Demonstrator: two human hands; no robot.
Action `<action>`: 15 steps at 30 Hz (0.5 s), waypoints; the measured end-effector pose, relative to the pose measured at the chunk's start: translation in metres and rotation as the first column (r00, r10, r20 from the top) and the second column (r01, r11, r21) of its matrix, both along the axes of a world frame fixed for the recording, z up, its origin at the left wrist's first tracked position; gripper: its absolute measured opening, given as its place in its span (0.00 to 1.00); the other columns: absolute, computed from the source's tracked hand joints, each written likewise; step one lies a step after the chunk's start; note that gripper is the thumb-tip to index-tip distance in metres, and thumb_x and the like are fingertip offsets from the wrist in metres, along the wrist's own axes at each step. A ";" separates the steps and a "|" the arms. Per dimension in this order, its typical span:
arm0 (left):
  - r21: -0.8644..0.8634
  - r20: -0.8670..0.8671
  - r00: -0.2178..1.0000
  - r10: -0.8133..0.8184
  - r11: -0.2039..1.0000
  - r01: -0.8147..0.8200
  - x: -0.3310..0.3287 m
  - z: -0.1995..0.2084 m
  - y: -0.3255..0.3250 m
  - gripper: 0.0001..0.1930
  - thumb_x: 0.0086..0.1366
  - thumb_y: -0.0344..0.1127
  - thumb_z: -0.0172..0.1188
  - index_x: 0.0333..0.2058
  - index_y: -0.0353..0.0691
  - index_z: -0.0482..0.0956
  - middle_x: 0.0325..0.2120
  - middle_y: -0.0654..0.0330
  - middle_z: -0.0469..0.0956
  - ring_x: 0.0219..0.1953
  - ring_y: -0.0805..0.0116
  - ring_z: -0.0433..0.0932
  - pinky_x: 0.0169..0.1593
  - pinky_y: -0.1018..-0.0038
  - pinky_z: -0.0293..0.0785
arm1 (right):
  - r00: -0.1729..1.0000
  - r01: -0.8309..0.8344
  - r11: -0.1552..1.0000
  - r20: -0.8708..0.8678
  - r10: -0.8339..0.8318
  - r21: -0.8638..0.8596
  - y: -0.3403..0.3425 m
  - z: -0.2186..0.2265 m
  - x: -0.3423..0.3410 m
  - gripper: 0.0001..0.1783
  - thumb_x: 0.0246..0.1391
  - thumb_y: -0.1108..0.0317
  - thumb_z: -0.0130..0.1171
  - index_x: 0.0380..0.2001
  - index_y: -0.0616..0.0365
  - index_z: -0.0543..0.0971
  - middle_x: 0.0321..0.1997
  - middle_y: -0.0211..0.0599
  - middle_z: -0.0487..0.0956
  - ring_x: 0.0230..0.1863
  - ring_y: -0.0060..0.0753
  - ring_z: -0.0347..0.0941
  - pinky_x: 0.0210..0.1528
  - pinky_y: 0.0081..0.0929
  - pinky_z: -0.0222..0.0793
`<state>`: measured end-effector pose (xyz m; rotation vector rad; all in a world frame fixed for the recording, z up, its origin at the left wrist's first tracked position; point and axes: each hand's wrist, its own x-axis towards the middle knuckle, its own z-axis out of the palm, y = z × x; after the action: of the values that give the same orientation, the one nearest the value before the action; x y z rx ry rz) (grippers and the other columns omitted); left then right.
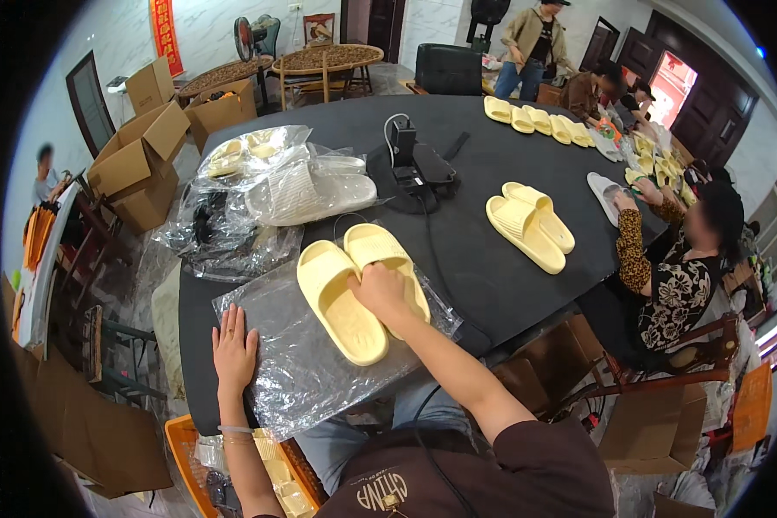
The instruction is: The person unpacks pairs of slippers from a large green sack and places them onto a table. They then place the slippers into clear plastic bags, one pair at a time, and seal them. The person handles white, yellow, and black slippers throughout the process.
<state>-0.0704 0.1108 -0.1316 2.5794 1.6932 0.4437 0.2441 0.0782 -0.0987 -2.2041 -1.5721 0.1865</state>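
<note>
A pair of pale yellow slide slippers lies on a clear plastic bag (276, 380) at the front of the black table. My right hand (380, 293) reaches into the right yellow slipper (416, 315), its fingers going under the ribbed strap and partly hidden there. Close against it lies the left yellow slipper (354, 332), sole down. Fingers outstretched, my left hand (235, 347) rests flat at the bag's left edge and holds nothing.
Bagged slippers (311, 192) are piled at the back left. Beyond my hands are a black device (410, 173) with a cable and another yellow pair (531, 229). A co-worker (686, 259) sits at the right with a white slipper. An orange crate (181, 440) stands below left.
</note>
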 end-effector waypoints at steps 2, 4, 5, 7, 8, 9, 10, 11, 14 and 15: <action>0.050 0.062 0.998 -0.005 0.999 0.002 -0.001 0.000 -0.002 0.26 0.69 0.44 0.43 0.62 0.41 0.59 0.64 0.57 0.57 0.67 0.59 0.53 0.66 0.58 0.47 | 1.000 -0.005 0.999 0.025 0.004 0.034 0.000 -0.007 -0.002 0.22 0.50 0.50 0.55 0.30 0.62 0.80 0.34 0.51 0.79 0.33 0.54 0.78 0.37 0.48 0.72; 0.135 0.170 0.985 -0.026 0.991 0.003 -0.003 0.001 -0.002 0.25 0.69 0.41 0.44 0.62 0.40 0.60 0.63 0.56 0.58 0.66 0.58 0.54 0.66 0.58 0.47 | 1.000 -0.009 0.999 0.017 0.008 0.049 -0.001 -0.006 -0.002 0.22 0.50 0.50 0.55 0.30 0.62 0.80 0.34 0.51 0.78 0.33 0.55 0.78 0.37 0.49 0.72; 0.208 0.189 0.981 -0.048 0.978 0.008 -0.004 0.003 -0.003 0.22 0.67 0.34 0.48 0.59 0.39 0.64 0.60 0.53 0.63 0.65 0.55 0.57 0.66 0.57 0.50 | 1.000 -0.002 0.998 0.015 0.002 0.056 -0.002 -0.006 -0.002 0.22 0.50 0.50 0.55 0.30 0.62 0.79 0.34 0.51 0.78 0.33 0.55 0.78 0.37 0.49 0.72; 0.242 0.247 0.966 -0.076 0.970 0.015 -0.004 0.008 -0.014 0.20 0.66 0.32 0.49 0.56 0.39 0.67 0.58 0.53 0.65 0.64 0.54 0.59 0.65 0.57 0.51 | 1.000 0.005 0.998 0.007 -0.005 0.068 -0.002 -0.006 -0.003 0.23 0.50 0.50 0.55 0.31 0.62 0.79 0.35 0.51 0.78 0.33 0.55 0.78 0.37 0.49 0.72; 0.263 0.275 0.957 -0.095 0.965 0.021 -0.004 0.012 -0.021 0.19 0.66 0.31 0.50 0.55 0.38 0.68 0.57 0.53 0.67 0.63 0.53 0.60 0.65 0.57 0.52 | 1.000 0.008 0.998 0.008 -0.009 0.069 -0.001 -0.007 -0.003 0.23 0.51 0.50 0.55 0.31 0.62 0.79 0.35 0.51 0.78 0.33 0.55 0.78 0.37 0.49 0.72; 0.239 0.304 0.946 -0.111 0.970 0.038 0.005 0.022 -0.036 0.17 0.64 0.28 0.52 0.53 0.37 0.70 0.55 0.53 0.69 0.62 0.52 0.61 0.64 0.57 0.54 | 1.000 0.015 0.998 0.008 -0.016 0.068 -0.001 -0.009 -0.002 0.23 0.51 0.50 0.55 0.31 0.62 0.79 0.35 0.51 0.78 0.33 0.55 0.78 0.37 0.49 0.72; 0.178 0.296 0.947 -0.128 0.981 0.077 0.011 0.032 -0.053 0.19 0.64 0.30 0.53 0.54 0.37 0.69 0.56 0.53 0.68 0.63 0.52 0.61 0.64 0.56 0.54 | 1.000 0.021 0.998 0.008 -0.022 0.066 0.000 -0.011 -0.001 0.22 0.51 0.50 0.54 0.31 0.62 0.79 0.36 0.51 0.78 0.33 0.55 0.78 0.37 0.49 0.72; 0.123 0.270 0.955 -0.124 0.988 0.094 0.017 0.039 -0.071 0.21 0.64 0.32 0.53 0.55 0.38 0.68 0.58 0.53 0.66 0.63 0.52 0.59 0.64 0.56 0.53 | 1.000 0.020 0.997 0.003 -0.020 0.069 0.000 -0.010 -0.001 0.22 0.51 0.50 0.54 0.31 0.62 0.79 0.36 0.51 0.78 0.33 0.55 0.78 0.37 0.49 0.72; -0.020 0.234 0.970 -0.063 0.997 0.070 0.034 0.037 -0.100 0.25 0.65 0.39 0.51 0.59 0.39 0.63 0.62 0.53 0.61 0.65 0.54 0.55 0.65 0.56 0.50 | 1.000 0.021 0.996 -0.011 -0.020 0.085 -0.002 -0.010 -0.002 0.22 0.52 0.51 0.54 0.32 0.63 0.79 0.37 0.51 0.78 0.33 0.55 0.78 0.37 0.49 0.72; -0.065 0.227 0.973 -0.034 0.997 0.050 0.036 0.034 -0.104 0.26 0.65 0.41 0.50 0.61 0.39 0.62 0.63 0.54 0.59 0.66 0.54 0.54 0.66 0.56 0.49 | 1.000 0.027 0.995 -0.018 -0.025 0.098 -0.002 -0.011 -0.002 0.22 0.52 0.51 0.54 0.31 0.63 0.79 0.36 0.51 0.78 0.33 0.55 0.78 0.38 0.50 0.71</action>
<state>-0.0344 0.0069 -0.0980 2.4046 1.5479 0.6360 0.2418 0.0765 -0.1096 -2.1410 -1.5100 0.1163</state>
